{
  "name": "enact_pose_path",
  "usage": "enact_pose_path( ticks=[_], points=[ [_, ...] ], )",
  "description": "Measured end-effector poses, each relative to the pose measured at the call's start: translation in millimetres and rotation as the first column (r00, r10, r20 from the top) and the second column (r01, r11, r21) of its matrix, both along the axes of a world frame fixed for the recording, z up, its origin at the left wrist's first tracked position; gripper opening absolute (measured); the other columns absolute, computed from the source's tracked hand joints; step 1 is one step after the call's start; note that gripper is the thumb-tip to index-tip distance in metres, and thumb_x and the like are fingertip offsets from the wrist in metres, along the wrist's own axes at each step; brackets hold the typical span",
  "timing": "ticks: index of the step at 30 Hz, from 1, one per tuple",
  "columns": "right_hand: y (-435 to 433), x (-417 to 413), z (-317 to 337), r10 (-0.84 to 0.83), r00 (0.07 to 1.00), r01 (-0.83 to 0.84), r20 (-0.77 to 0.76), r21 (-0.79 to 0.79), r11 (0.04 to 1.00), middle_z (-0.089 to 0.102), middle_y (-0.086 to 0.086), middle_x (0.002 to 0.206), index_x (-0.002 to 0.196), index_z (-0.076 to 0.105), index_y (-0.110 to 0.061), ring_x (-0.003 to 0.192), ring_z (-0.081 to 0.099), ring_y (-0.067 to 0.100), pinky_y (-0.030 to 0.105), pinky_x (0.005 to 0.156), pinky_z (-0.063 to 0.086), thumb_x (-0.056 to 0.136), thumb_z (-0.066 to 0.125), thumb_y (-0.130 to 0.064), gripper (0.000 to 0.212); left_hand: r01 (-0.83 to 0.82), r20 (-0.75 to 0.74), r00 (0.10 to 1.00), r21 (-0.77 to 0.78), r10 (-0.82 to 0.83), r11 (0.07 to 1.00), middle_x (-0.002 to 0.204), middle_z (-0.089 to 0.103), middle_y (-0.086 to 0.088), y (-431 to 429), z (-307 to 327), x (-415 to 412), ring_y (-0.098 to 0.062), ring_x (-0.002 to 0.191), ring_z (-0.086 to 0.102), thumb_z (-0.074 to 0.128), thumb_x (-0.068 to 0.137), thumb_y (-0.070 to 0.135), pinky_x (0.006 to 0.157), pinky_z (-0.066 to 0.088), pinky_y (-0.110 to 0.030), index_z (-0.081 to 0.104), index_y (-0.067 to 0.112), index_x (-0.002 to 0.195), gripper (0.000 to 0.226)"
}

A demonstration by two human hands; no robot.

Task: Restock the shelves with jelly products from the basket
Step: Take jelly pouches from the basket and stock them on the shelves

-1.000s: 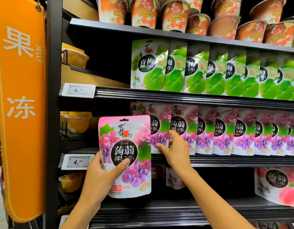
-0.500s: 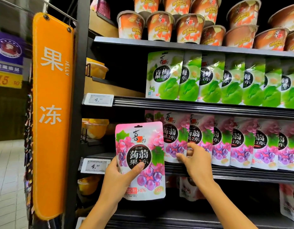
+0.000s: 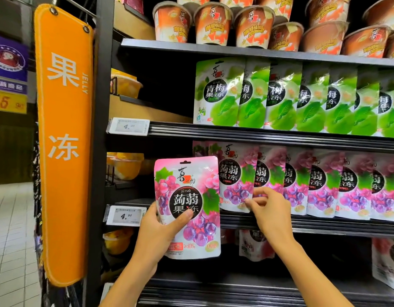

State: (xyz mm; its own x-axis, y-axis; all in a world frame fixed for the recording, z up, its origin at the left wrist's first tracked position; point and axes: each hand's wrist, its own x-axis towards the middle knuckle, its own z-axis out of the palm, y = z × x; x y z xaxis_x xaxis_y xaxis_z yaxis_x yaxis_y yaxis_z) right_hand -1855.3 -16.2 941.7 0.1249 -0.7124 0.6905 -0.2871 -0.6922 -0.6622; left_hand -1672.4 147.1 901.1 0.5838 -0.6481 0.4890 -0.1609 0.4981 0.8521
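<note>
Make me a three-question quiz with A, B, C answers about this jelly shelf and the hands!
1. Where do the green pouches stand?
A. On the shelf above the purple grape pouches
B. On the floor
C. On the bottom shelf

2. What colour is the hanging JELLY sign?
A. Blue
B. Orange
C. Green

3. What is the left hand doing?
A. Hanging empty
B. Waving
C. Holding a grape pouch

Answers:
1 A, the green row sits directly over the purple row.
2 B, the sign is orange with white letters.
3 C, its thumb lies across the pouch's front, while the right hand pinches the lower edge of one of the purple grape pouches on the shelf.
</note>
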Motion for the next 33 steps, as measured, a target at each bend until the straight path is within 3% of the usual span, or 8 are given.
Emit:
enact_pose_path(
  ticks=[8, 16, 19, 22, 27, 29, 31, 33],
  points=[
    [-3.8, 1.1, -1.7, 0.025, 0.994, -0.024, 0.103, -0.012, 1.0, 0.068, -0.003, 0.076, 0.102, 0.068, -0.011, 0.073, 0.063, -0.003, 0.007, 0.064, 0.044, 0.087, 0.069, -0.002, 0.017, -0.005, 0.019, 1.0, 0.004, 0.005, 1.0, 0.096, 0.077, 0.0, -1.8, 0.4, -0.1, -0.02, 0.084, 0.075, 0.085, 0.058, 0.04, 0.061, 0.059, -0.025, 0.061, 0.023, 0.106, 0.057],
    [-1.9, 6.7, -6.3, -0.037, 0.997, 0.038, 0.066, -0.016, 0.999, 0.064, -0.016, 0.069, 0.108, 0.071, -0.016, 0.069, 0.062, -0.009, 0.004, 0.062, 0.04, 0.089, 0.067, -0.005, 0.022, -0.016, 0.003, 1.0, 0.002, 0.016, 1.0, 0.096, 0.077, 0.001, 2.3, -3.0, 3.0, -0.019, 0.083, 0.075, 0.084, 0.058, 0.041, 0.06, 0.059, -0.025, 0.062, 0.025, 0.106, 0.055],
    [-2.7, 0.3, -6.8, -0.052, 0.997, 0.055, 0.058, -0.04, 0.998, 0.061, -0.024, 0.062, 0.109, 0.071, -0.014, 0.065, 0.06, -0.015, 0.015, 0.071, 0.048, 0.087, 0.071, -0.006, 0.023, -0.021, -0.008, 1.0, 0.008, 0.021, 1.0, 0.095, 0.077, 0.001, 5.5, -3.0, 5.4, -0.019, 0.082, 0.075, 0.084, 0.057, 0.041, 0.059, 0.058, -0.024, 0.062, 0.025, 0.104, 0.054],
    [1.2, -2.5, -5.8, -0.049, 0.997, 0.052, 0.056, -0.057, 0.997, 0.062, -0.021, 0.063, 0.109, 0.071, -0.011, 0.069, 0.064, -0.004, 0.024, 0.078, 0.051, 0.085, 0.074, -0.011, 0.025, -0.047, -0.024, 0.999, 0.014, 0.048, 0.999, 0.094, 0.077, 0.003, 8.3, -1.8, 7.9, -0.017, 0.081, 0.075, 0.084, 0.055, 0.041, 0.057, 0.057, -0.022, 0.062, 0.023, 0.105, 0.057],
    [18.5, -6.5, -3.3, -0.04, 0.993, 0.056, 0.109, -0.147, 0.988, 0.064, -0.007, 0.086, 0.105, 0.065, -0.017, 0.078, 0.058, 0.005, 0.025, 0.077, 0.05, 0.085, 0.074, -0.016, 0.022, -0.049, -0.016, 0.999, 0.027, 0.05, 0.998, 0.094, 0.077, 0.003, 7.9, 0.5, 6.9, -0.017, 0.082, 0.075, 0.084, 0.055, 0.041, 0.057, 0.058, -0.023, 0.062, 0.023, 0.105, 0.057],
    [33.7, -5.4, -1.9, 0.091, 0.992, -0.07, 0.091, -0.212, 0.975, 0.064, -0.012, 0.086, 0.097, 0.066, -0.023, 0.077, 0.057, 0.002, 0.012, 0.072, 0.044, 0.085, 0.073, -0.026, 0.015, -0.039, 0.003, 0.999, 0.028, 0.039, 0.999, 0.096, 0.077, 0.001, 5.3, 2.2, 5.1, -0.018, 0.083, 0.075, 0.084, 0.056, 0.042, 0.059, 0.059, -0.025, 0.061, 0.023, 0.107, 0.059],
    [51.8, 0.7, -1.5, 0.351, 0.936, -0.351, -0.002, -0.058, 0.935, 0.071, -0.013, 0.088, 0.099, 0.069, -0.03, 0.083, 0.064, -0.004, 0.009, 0.073, 0.048, 0.085, 0.071, -0.042, 0.019, -0.023, 0.021, 1.0, 0.009, 0.023, 1.0, 0.098, 0.077, 0.001, 1.2, 5.1, 1.9, -0.019, 0.084, 0.075, 0.084, 0.057, 0.043, 0.062, 0.059, -0.026, 0.061, 0.022, 0.109, 0.06],
    [66.5, 8.3, -3.3, 0.581, 0.814, -0.576, 0.009, 0.151, 0.803, 0.074, -0.02, 0.093, 0.102, 0.07, -0.036, 0.089, 0.067, -0.007, 0.013, 0.079, 0.053, 0.085, 0.07, -0.043, 0.018, -0.026, 0.042, 0.999, -0.002, 0.026, 1.0, 0.097, 0.077, 0.003, -4.2, 7.9, -2.8, -0.017, 0.084, 0.075, 0.083, 0.058, 0.046, 0.061, 0.059, -0.025, 0.061, 0.022, 0.108, 0.06]
  ],
)
